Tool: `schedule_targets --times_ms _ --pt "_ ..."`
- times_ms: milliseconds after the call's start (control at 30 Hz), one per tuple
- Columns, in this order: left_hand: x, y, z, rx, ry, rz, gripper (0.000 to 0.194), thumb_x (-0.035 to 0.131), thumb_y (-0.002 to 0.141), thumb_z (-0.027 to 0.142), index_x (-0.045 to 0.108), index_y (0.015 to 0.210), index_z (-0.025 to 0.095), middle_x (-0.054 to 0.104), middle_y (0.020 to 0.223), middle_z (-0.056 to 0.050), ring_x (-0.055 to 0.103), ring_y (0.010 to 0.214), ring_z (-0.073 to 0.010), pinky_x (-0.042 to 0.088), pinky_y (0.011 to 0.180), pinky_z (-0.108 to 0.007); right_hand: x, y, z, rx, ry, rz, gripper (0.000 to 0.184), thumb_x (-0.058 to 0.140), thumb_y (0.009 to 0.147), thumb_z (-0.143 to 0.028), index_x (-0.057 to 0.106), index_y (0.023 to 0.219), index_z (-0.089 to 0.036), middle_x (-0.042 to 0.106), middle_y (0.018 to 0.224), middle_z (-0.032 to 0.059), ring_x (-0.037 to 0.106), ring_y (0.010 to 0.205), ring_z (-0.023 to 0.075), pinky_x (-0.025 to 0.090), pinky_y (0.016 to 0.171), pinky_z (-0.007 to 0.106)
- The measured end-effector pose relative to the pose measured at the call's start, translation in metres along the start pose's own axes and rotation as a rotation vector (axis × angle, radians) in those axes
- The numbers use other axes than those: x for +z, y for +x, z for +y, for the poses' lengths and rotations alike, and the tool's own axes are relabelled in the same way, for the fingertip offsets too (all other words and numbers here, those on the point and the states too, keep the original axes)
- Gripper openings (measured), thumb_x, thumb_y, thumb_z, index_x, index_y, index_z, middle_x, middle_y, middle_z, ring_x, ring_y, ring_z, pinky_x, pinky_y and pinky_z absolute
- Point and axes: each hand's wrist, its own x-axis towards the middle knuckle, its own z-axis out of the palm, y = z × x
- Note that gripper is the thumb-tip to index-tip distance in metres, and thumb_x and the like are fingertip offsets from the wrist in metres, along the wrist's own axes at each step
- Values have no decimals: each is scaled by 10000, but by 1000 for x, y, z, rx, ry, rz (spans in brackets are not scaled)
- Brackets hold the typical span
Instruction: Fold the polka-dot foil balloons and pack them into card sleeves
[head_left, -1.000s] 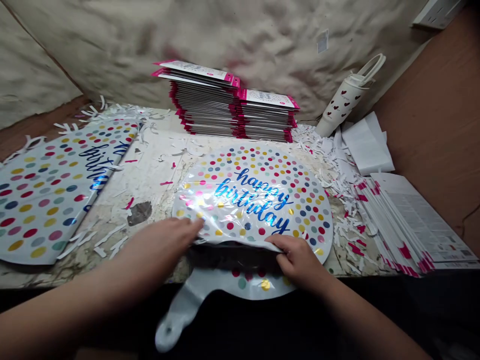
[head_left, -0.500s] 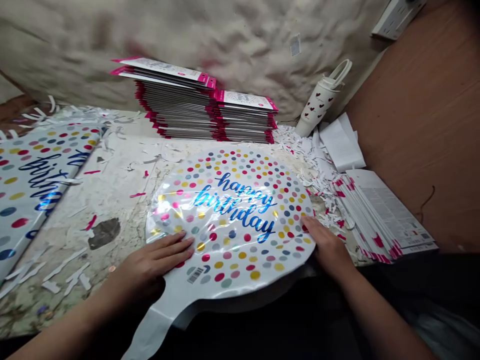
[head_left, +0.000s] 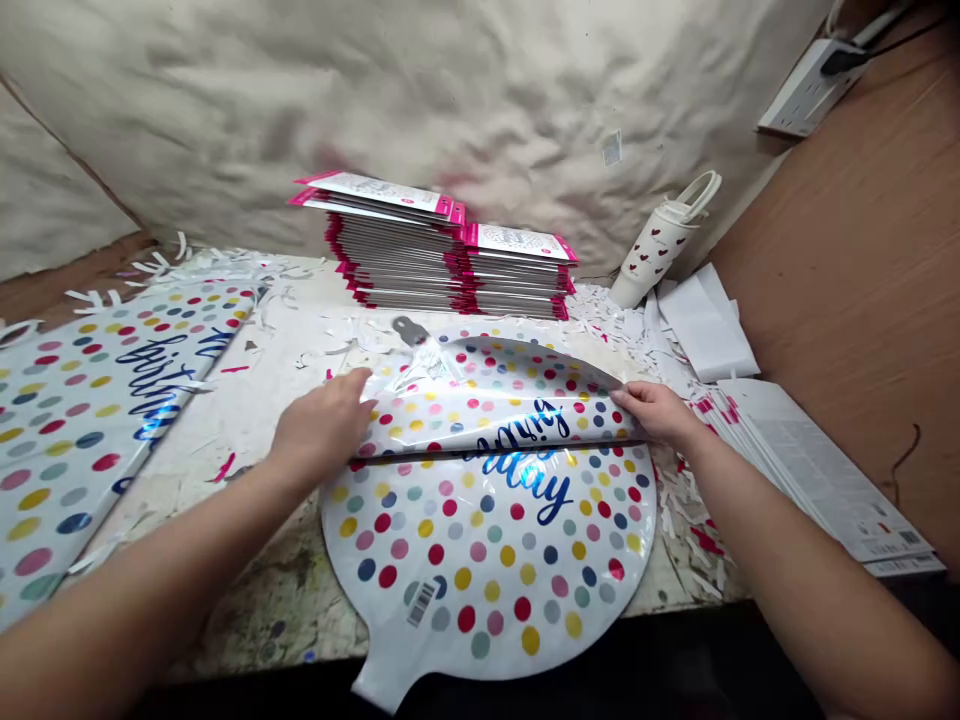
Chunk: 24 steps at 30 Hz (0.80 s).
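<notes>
- Foil balloon (head_left: 480,570) on table (head_left: 255,600), tail toward person. Far half now folded back over the near half; lay flat before.
- Barcode (head_left: 421,604) on near half, digits too small to read.
- Blue script: "day" readable below crease, rest bent into flap.
- Left hand (head_left: 322,425): fingers spread, gripping flap's left end.
- Right hand (head_left: 660,412): fingers narrow, pinching flap's right end.
- Second balloon (head_left: 90,430) off to left, "birth" showing.
- Pink-edged card stacks (head_left: 420,250) beyond, just past balloon.
</notes>
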Motion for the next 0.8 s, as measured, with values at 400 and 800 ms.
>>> schedule_targets --times_ms 400,800 --pt "45 -64 34 253 68 -130 586 341 845 580 286 1380 345 229 1473 -138 82 1337 -437 176 930 -682 46 9 -86 -201 -336 378 546 456 847 -452 462 1232 -65 539 1180 228 468 1160 367 333 962 538" --pt "37 -56 51 206 77 -178 630 291 839 610 320 1380 288 221 1474 -152 118 1334 -431 189 955 -651 45 -69 -1 -228 -339 283 499 415 886 -417 466 1276 -109 477 1310 190 315 1287 364 131 1077 573"
